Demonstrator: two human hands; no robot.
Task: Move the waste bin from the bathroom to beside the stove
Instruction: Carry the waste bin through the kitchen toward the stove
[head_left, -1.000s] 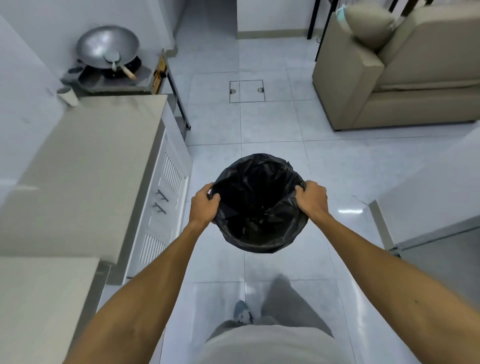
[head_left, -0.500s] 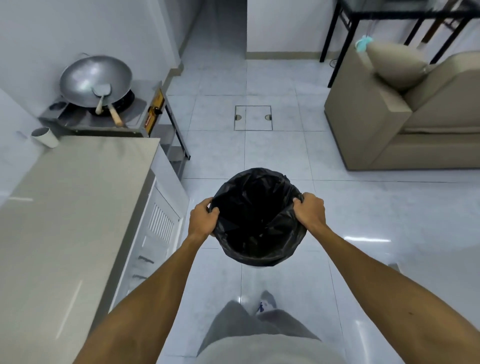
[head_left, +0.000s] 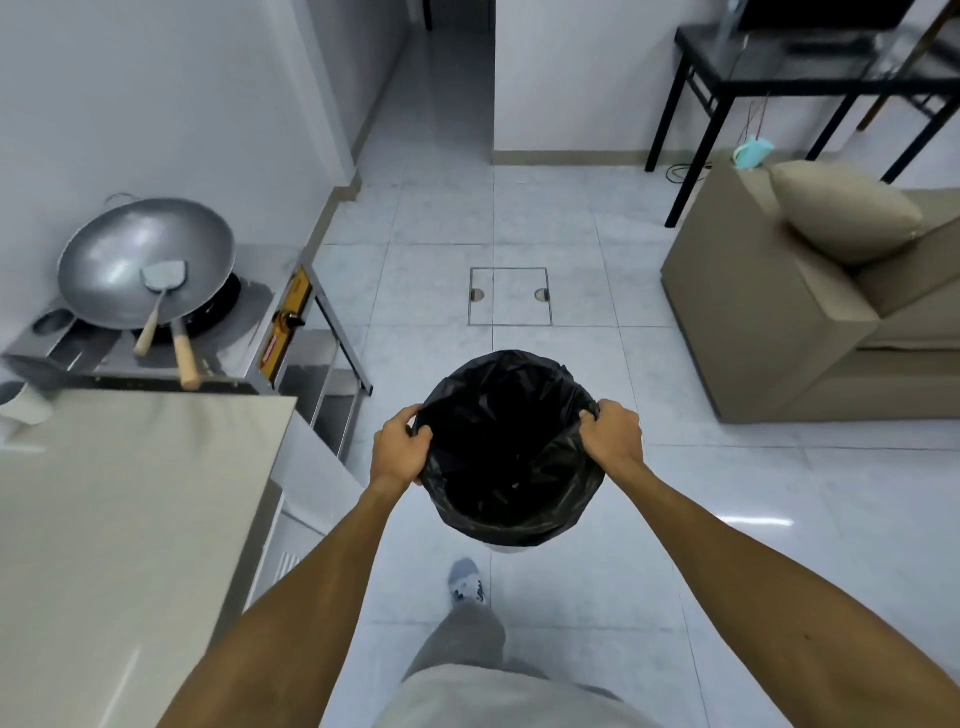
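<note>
The waste bin (head_left: 509, 457), lined with a black plastic bag, hangs above the tiled floor in front of me. My left hand (head_left: 400, 447) grips its left rim and my right hand (head_left: 613, 434) grips its right rim. The steel stove (head_left: 218, 338) stands ahead on the left, against the wall, with a big metal wok (head_left: 104, 260) and a spatula (head_left: 161, 291) on it. The bin is to the right of the stove and nearer to me, with floor between them.
A beige counter (head_left: 130, 519) with white cabinet doors runs along my left, touching the stove. A tan sofa (head_left: 810, 322) with a cushion stands at the right. A black table (head_left: 810, 67) is behind it. A floor hatch (head_left: 509, 296) lies ahead, a corridor beyond.
I have walked forward with the bin held in both hands. The stove and wok have come closer on the left, and the sofa and black table show more fully.
</note>
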